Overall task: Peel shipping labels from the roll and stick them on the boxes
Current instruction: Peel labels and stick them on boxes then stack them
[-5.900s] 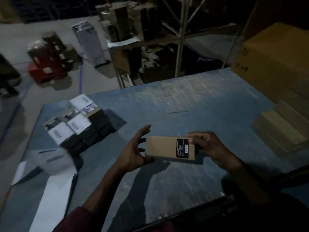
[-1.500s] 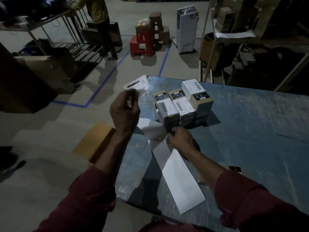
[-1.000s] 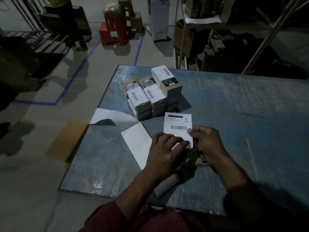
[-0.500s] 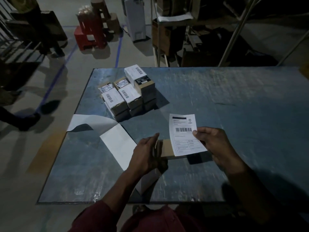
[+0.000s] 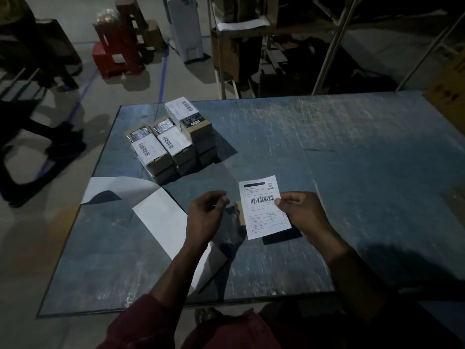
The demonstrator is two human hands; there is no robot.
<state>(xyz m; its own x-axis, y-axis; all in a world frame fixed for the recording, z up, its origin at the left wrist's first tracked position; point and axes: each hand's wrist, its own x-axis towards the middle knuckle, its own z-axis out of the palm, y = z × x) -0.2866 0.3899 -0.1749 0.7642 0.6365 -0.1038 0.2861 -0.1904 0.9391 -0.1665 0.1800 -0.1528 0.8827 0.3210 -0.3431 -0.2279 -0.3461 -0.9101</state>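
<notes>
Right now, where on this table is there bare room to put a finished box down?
Bare top runs right of the stacked boxes and beyond the label to the table edge. The left is crowded: liner strip, stack, left hand. The right hand pinches the label.

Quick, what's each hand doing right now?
Left hand: fingers loosely curled, holding nothing.
Right hand: pinching the shipping label by its right edge, over the box.
</notes>
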